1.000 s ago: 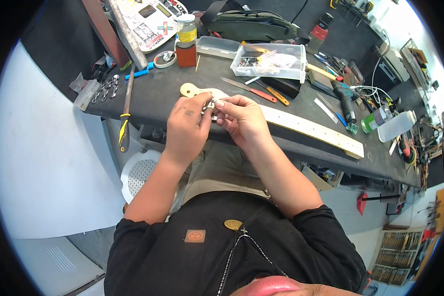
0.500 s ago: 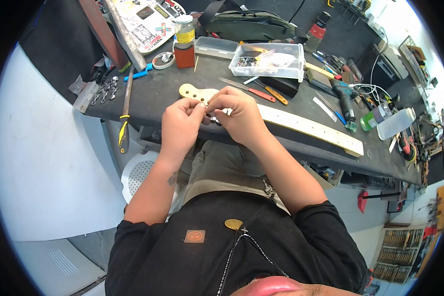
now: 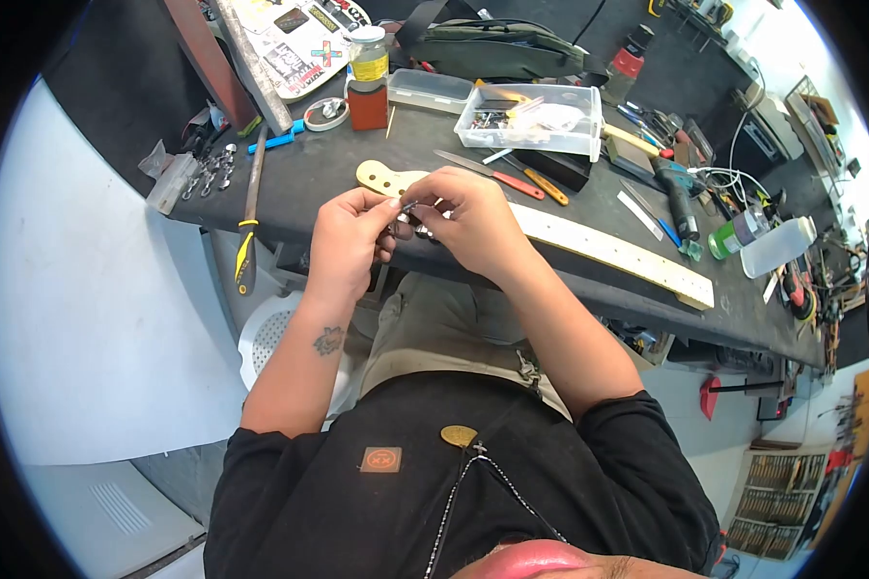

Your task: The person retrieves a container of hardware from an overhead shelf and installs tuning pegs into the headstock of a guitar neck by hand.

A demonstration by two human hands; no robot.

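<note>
Both hands meet at the bench's front edge, over the headstock end of a pale guitar neck (image 3: 608, 253) that lies across the bench. My left hand (image 3: 348, 236) is closed on a small shiny metal part (image 3: 403, 220). Fingers and thumb of my right hand (image 3: 468, 220) pinch at the same part from the other side. More shiny metal shows just beneath the right fingers. Round holes are visible in the headstock (image 3: 378, 179), left of the fingers. The fingers hide much of the metal part, so its exact shape is unclear.
Behind the hands are a red-handled knife (image 3: 517, 185), a clear plastic box (image 3: 531, 125) of small parts and a jar (image 3: 368, 60) on a red block. At left are a yellow-black screwdriver (image 3: 246, 256) and several metal tuners (image 3: 209, 172). A cordless tool (image 3: 681, 198) lies at right.
Compared with a second ago, my left hand has shifted left and turned, with its fingers now below the part. My right hand has rotated so its back faces up. The neck lies in place.
</note>
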